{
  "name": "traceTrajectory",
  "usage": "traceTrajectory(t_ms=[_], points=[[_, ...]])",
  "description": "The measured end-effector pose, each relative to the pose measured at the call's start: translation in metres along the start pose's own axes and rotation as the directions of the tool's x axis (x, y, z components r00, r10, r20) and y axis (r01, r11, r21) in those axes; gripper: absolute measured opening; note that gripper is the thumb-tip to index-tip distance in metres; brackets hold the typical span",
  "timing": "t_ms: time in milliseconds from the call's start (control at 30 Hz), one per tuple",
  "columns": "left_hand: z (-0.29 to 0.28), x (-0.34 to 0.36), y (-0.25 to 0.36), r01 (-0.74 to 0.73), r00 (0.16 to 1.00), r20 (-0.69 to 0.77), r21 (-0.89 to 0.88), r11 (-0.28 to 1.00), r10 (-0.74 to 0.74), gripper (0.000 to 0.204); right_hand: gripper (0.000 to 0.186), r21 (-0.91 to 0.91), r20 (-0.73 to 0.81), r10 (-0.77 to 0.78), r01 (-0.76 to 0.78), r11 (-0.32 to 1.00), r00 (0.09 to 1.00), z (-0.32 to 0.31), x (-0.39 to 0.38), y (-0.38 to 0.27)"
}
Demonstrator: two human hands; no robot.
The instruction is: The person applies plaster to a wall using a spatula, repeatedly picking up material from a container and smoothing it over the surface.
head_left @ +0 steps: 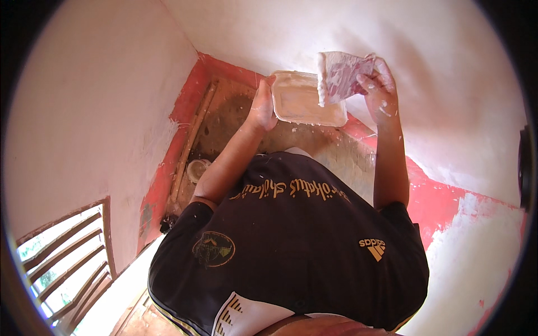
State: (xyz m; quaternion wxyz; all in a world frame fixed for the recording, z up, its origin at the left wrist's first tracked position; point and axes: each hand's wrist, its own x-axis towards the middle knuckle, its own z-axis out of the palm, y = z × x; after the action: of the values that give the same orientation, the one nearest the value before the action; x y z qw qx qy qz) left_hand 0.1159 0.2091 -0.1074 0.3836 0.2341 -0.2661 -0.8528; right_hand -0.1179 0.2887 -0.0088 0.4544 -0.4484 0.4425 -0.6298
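My left hand (262,107) grips the left edge of a shallow rectangular plastic tray (297,102), with the thumb on its rim. Pale paste smears the inside of this tray. In my right hand (382,92) is a flat, pinkish rectangular spreader (341,77), pinched at its right side between thumb and fingers. White paste coats the spreader's face and lies thick along its left edge. It is raised over the tray's right end, close to the wall; whether the two touch I cannot tell. White spots of paste mark my right hand and wrist.
Whitish walls (269,33) meet in a corner beyond the tray, with a red band (224,68) along their foot. A long pole (193,137) lies by the left wall, near a pale round container (197,170). A slatted window (70,266) is at lower left.
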Motion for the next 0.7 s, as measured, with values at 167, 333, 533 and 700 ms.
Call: traceTrajectory(t_ms=[167, 333, 533, 700], points=[[0.014, 0.01, -0.01, -0.052, 0.998, -0.018, 0.024, 0.998, 0.052, 0.048, 0.036, 0.098, -0.123, 0.004, 0.008, 0.995, 0.992, -0.021, -0.005, 0.014], [0.032, 0.024, -0.02, -0.096, 0.995, 0.019, 0.161, 0.982, 0.094, 0.051, 0.032, 0.222, -0.256, -0.011, 0.07, 0.973, 0.967, -0.037, -0.02, 0.015], [0.036, 0.043, -0.05, -0.057, 0.997, -0.03, 0.256, 0.965, 0.066, 0.044, 0.028, 0.189, -0.422, 0.093, -0.013, 0.982, 0.902, -0.073, -0.04, 0.029], [0.019, 0.054, -0.081, 0.109, 0.993, -0.064, 0.137, 0.985, -0.101, 0.046, 0.027, 0.334, -0.512, 0.114, 0.075, 0.939, 0.852, -0.064, -0.057, 0.057]])
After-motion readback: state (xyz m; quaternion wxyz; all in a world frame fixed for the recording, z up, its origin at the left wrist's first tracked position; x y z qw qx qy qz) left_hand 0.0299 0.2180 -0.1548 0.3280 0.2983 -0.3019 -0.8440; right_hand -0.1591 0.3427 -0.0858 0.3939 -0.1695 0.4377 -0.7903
